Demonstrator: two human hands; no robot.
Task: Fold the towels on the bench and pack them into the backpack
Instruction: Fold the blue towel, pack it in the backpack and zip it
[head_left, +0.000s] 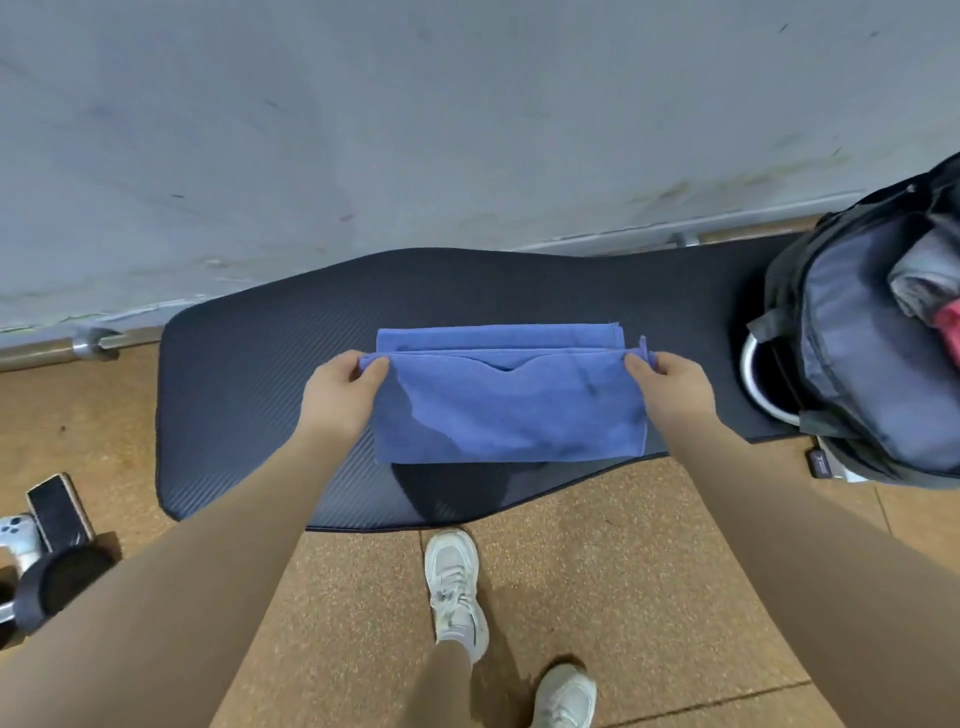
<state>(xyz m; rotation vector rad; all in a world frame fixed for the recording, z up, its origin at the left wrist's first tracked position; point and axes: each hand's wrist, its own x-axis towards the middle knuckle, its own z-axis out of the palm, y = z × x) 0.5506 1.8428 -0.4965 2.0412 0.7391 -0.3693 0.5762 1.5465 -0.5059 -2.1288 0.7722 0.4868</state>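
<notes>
Towel (511, 410), blue, lying mid-bench (249, 374), long axis running left to right along the bench. Left hand (340, 387) pinching its far-left corner, right hand (670, 382) pinching its far-right corner, both lifting one raised edge across the folded layers. Backpack (852, 353), gaping open, sitting at the bench's right end, nearer the right hand; folded items already showing inside.

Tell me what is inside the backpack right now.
The open backpack at the bench's right end holds grey rolled cloth and something red beside it. Anything deeper is hidden.
</notes>
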